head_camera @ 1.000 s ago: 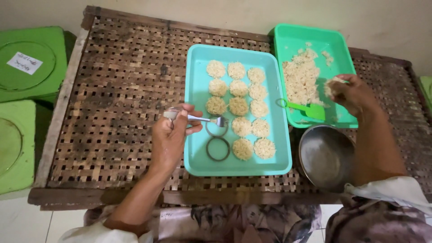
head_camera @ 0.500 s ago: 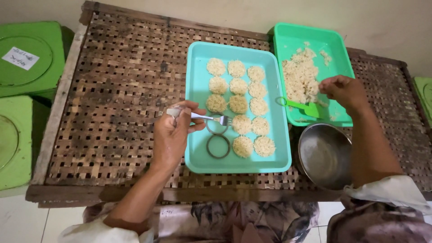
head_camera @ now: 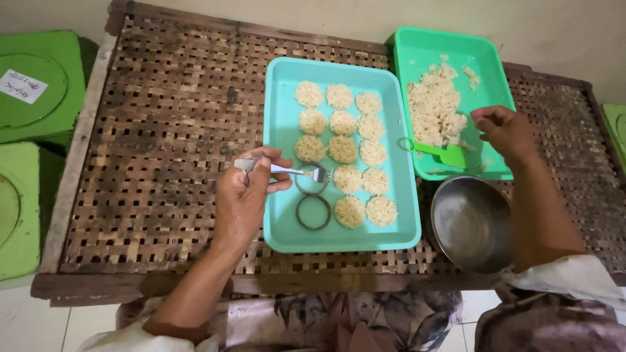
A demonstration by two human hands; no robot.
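Observation:
My left hand (head_camera: pixel 248 195) holds a metal fork (head_camera: pixel 293 171) whose tines point at a ring mould (head_camera: pixel 311 182) in the light blue tray (head_camera: pixel 282 124). A second ring mould (head_camera: pixel 313 212) lies just below it. Several round pressed rice cakes (head_camera: pixel 343 148) fill the tray in rows. My right hand (head_camera: pixel 505 132) hovers with curled fingers over the green tray (head_camera: pixel 486 65), beside the heap of cooked rice (head_camera: pixel 435 104) and a green scoop (head_camera: pixel 438 152). Whether it holds rice I cannot tell.
Both trays rest on a woven bamboo table (head_camera: pixel 163 130). An empty steel bowl (head_camera: pixel 471 221) stands at the table's front right. Green plastic lids (head_camera: pixel 32 85) sit to the left, off the table. A pale wall runs behind.
My right hand has moved from over the rice heap toward the right and nearer to me. My left hand with the fork has stayed at the ring mould.

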